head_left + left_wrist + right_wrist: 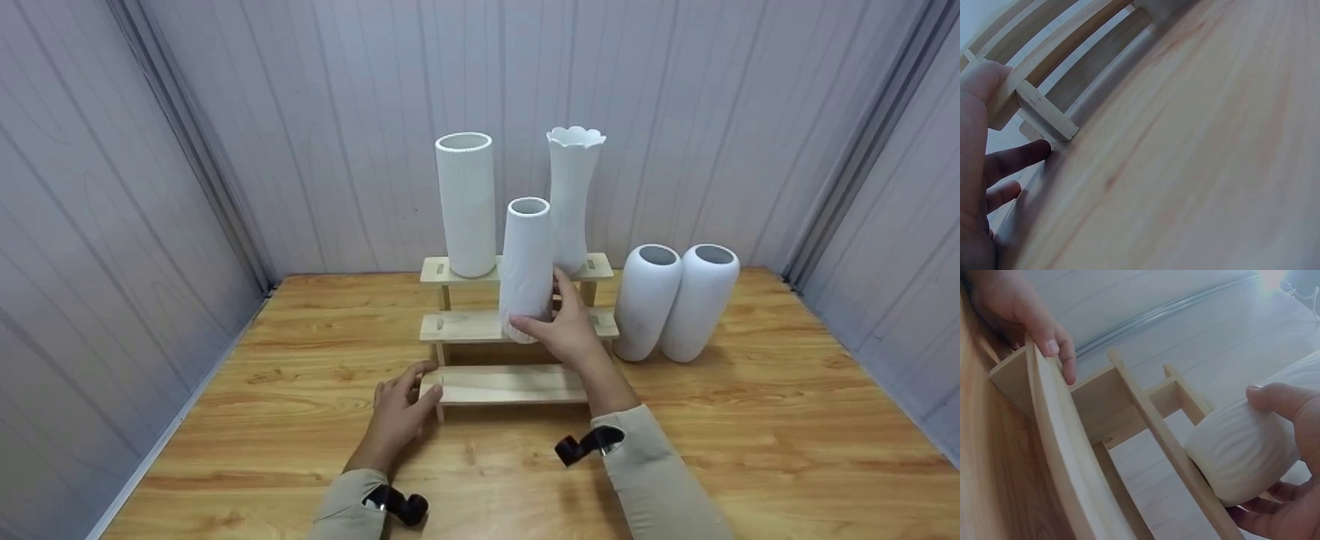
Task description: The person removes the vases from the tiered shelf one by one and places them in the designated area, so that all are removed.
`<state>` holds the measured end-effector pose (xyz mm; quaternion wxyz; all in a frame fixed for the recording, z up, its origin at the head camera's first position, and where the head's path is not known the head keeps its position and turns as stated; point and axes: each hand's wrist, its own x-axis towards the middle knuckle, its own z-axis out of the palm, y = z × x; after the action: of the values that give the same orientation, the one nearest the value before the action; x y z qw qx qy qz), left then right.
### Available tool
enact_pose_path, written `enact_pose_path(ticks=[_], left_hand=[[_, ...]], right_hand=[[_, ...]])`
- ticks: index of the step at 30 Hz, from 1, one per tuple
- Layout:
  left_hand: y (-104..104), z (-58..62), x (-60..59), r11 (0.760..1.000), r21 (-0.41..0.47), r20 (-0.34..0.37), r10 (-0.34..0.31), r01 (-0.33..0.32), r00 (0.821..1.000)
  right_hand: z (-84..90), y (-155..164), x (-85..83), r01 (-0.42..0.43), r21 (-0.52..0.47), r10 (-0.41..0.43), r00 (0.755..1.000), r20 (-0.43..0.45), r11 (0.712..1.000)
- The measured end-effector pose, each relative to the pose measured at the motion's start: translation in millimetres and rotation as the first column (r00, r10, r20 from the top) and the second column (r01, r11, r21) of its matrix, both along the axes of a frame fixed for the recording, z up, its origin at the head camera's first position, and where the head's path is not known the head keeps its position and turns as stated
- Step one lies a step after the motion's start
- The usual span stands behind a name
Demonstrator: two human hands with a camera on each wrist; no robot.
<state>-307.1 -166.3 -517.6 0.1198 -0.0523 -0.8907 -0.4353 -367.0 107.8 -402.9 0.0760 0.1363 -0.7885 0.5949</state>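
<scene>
A three-step wooden rack [510, 384] stands mid-table. My right hand [559, 330] grips a white ribbed vase [526, 262] near its base, and the vase stands slightly tilted on the middle step. In the right wrist view, thumb and fingers wrap around the vase [1241, 455] where it meets the step's edge. My left hand [405, 397] holds the left end of the lowest step, thumb on top and fingers at the front. The left wrist view shows that hand [977, 169] against the rack's leg [1044, 115].
On the top step stand a tall white cylinder vase [466, 202] at the left and a scallop-rimmed vase [571, 195] at the right. Two rounded white vases [675, 300] lean together on the wooden table [750, 435] right of the rack. Grey panelled walls enclose three sides.
</scene>
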Motion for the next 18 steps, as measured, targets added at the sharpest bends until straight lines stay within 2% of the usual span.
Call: enact_pose_path(ticks=[6, 12, 18], left_hand=[[0, 1.4, -0.3, 1.0, -0.005, -0.001, -0.011, 0.011, 1.0], [0, 0.6, -2.5, 1.0, -0.007, -0.004, -0.008, 0.008, 1.0], [-1, -0.8, -5.0, 1.0, -0.005, 0.0, -0.009, 0.009, 1.0]], right_hand=[[6.1, 7, -0.6, -0.039, 0.017, 0.038, 0.998, 0.054, 0.999], [8.2, 10, -1.5, -0.084, -0.007, 0.084, 0.995, 0.058, 0.996], [9.5, 16, -1.0, -0.08, -0.015, 0.081, 0.994, 0.071, 0.997]])
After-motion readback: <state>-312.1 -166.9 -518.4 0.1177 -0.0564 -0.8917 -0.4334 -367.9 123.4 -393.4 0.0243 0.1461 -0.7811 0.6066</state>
